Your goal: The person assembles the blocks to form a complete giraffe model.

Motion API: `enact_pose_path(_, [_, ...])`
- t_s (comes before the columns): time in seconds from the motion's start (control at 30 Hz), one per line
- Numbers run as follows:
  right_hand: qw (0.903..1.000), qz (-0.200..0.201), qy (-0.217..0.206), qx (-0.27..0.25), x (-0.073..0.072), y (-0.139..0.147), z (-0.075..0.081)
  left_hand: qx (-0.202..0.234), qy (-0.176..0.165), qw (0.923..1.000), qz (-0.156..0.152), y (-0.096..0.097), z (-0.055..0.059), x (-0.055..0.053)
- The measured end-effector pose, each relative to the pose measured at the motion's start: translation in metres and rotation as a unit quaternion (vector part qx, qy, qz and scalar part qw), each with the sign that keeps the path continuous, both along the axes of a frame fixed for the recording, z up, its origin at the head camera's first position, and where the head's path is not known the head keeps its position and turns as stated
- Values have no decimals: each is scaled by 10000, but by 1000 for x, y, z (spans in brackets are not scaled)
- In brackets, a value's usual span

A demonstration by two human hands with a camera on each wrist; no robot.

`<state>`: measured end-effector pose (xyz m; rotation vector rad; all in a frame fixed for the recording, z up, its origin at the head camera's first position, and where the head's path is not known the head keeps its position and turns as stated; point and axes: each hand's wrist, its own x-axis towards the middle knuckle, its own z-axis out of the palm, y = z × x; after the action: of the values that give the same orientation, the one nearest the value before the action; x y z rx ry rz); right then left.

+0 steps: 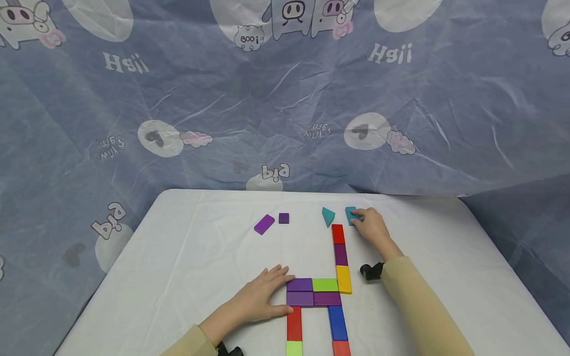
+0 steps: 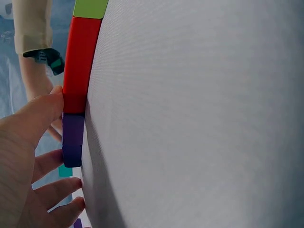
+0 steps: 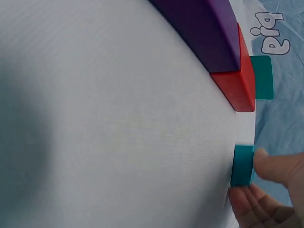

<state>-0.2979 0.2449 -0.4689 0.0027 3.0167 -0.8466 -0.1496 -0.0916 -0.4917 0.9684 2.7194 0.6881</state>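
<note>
At the far side of the table, my right hand (image 1: 372,227) pinches a teal block (image 3: 242,165) between thumb and fingers. A teal triangular block (image 1: 328,216) lies just left of it. My left hand (image 1: 256,298) spreads its fairly straight fingers along the left side of a block layout. Its thumb rests at the top of a red block (image 1: 294,324), and a fingertip touches the upper purple block (image 1: 299,285). Beside that are a lime green block (image 1: 325,285), a lower purple block (image 1: 300,298) and a dark purple one (image 1: 327,299).
From the layout's right side a column runs away: yellow (image 1: 344,280), purple (image 1: 340,254) and red (image 1: 338,234) blocks. A blue block (image 1: 338,323) extends nearer. Loose purple blocks (image 1: 264,224) lie at the back. Patterned cloth (image 1: 285,99) hangs behind the white table (image 1: 200,237).
</note>
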Motion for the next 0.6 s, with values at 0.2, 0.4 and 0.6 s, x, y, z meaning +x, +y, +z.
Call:
enact_pose_path(0.2, [9994,337,15,-31,-2,1,-2,-48,-61,10000,28,1,0,1])
enact_pose_path(0.4, [9980,575,250,69,-4,-4,-7,-75,-54,10000,35,1,-1,1])
enact_pose_path(0.6, [9971,753,88,105,-10,-10,-7,35,44,10000,-18,0,0,1])
